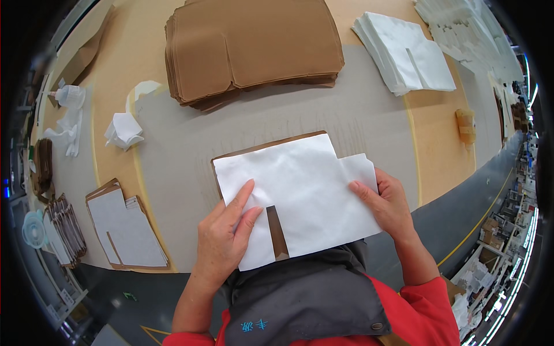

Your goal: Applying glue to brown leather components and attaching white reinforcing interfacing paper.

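In front of me a white cut sheet (311, 196) with a narrow slit and a stepped corner lies over a brown panel (279, 233), whose edge shows along the top and left and through the slit. My left hand (222, 233) rests at the sheet's left side, with index finger and thumb stretched apart on its surface; its other fingers are partly hidden. My right hand (388, 203) grips the sheet's right edge, thumb on top and the other fingers mostly underneath. The near edge of the sheet overhangs the table toward my dark apron (306, 297).
Beyond the sheet stands a thick stack of brown panels (259, 46), with a stack of white sheets (404, 55) at far right. Layered white-and-brown pieces (127, 228) lie at left, near crumpled white paper (124, 131). A yellowish bottle (465, 127) lies near the right edge.
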Available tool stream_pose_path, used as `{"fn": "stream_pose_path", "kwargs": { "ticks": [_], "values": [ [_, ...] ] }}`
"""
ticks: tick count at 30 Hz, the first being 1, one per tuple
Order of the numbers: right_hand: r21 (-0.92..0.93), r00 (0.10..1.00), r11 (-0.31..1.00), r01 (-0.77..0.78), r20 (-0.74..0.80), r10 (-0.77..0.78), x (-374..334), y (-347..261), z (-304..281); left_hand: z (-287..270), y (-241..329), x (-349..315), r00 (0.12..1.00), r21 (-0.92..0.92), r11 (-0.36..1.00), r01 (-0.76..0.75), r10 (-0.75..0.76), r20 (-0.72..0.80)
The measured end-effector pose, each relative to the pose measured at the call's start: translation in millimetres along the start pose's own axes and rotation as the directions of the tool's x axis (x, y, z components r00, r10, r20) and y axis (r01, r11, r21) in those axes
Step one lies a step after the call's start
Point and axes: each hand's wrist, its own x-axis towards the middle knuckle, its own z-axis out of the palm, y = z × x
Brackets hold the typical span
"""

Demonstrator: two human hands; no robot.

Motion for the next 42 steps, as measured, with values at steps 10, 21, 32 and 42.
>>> {"fn": "stream_pose_path", "kwargs": {
  "ticks": [10,21,32,42],
  "values": [
    [0.046,1.0,0.999,-0.008,-0.004,0.008,1,-1,3,1,-2,2,0.999,-0.031,0.999,0.038,-0.037,0.016],
    [0.052,1.0,0.999,0.004,-0.002,-0.004,1,4,3,4,-8,0,0.991,-0.092,0.99,0.11,-0.102,0.083],
    [0.061,1.0,0.998,-0.004,-0.01,0.004,-2,3,4,5,-10,3,0.999,-0.093,0.995,0.042,-0.039,0.035],
    [0.026,1.0,1.0,0.011,-0.014,-0.01,-1,-3,5,-6,-5,-2,0.994,-0.133,0.986,0.097,-0.09,0.061]
  ]
}}
